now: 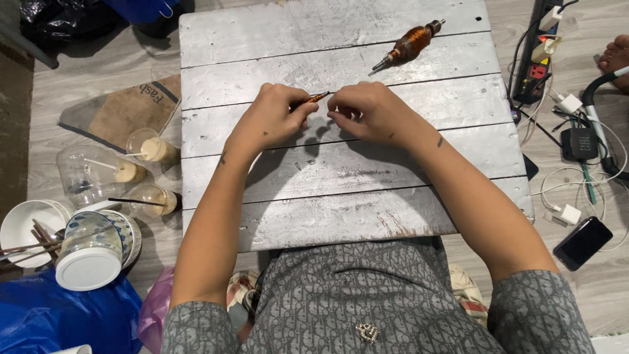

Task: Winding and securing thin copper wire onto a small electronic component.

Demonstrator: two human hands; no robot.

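Over the middle of a silver-painted plank table point(341, 203), my left hand point(272, 118) pinches a thin copper-coloured wire bundle point(317, 98). My right hand point(367, 111) meets it from the right, fingertips closed on the same strand's end. Both hands hover just above the boards. A motor armature with copper windings point(409, 44) lies on the table's far side, apart from both hands.
Left of the table on the floor stand plastic cups with straws point(147, 147), stacked bowls point(39, 226) and a blue bag point(46, 314). A power strip point(540, 52), chargers, cables and a dark phone point(582, 242) lie to the right. Another person's foot point(616, 56) shows at far right.
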